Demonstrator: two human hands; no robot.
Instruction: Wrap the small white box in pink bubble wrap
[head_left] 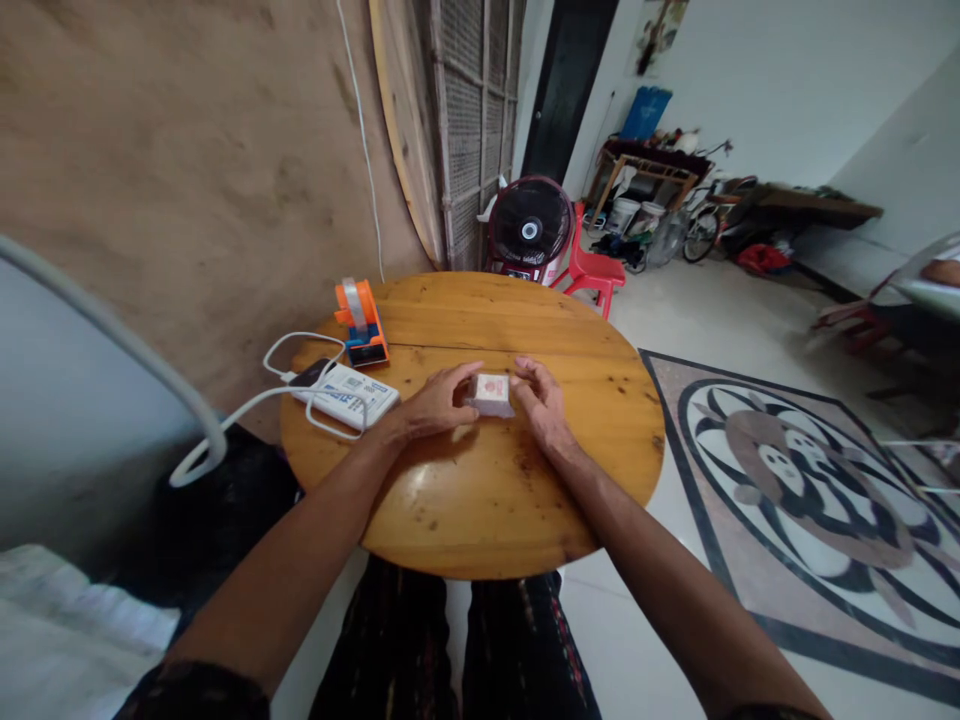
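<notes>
A small white box with red print, in clear wrapping, rests near the middle of the round wooden table. At its left side is my left hand, thumb and fingers apart, the fingertips close to the wrapping. My right hand lies on the other side with its fingers curved and spread, the thumb near the box's right edge. Neither hand is closed around the box; whether the fingertips touch it is hard to tell.
An orange tape dispenser stands at the table's back left. Nearer is a white power bank with a looping white cable. Behind the table are a dark red fan and a red plastic chair.
</notes>
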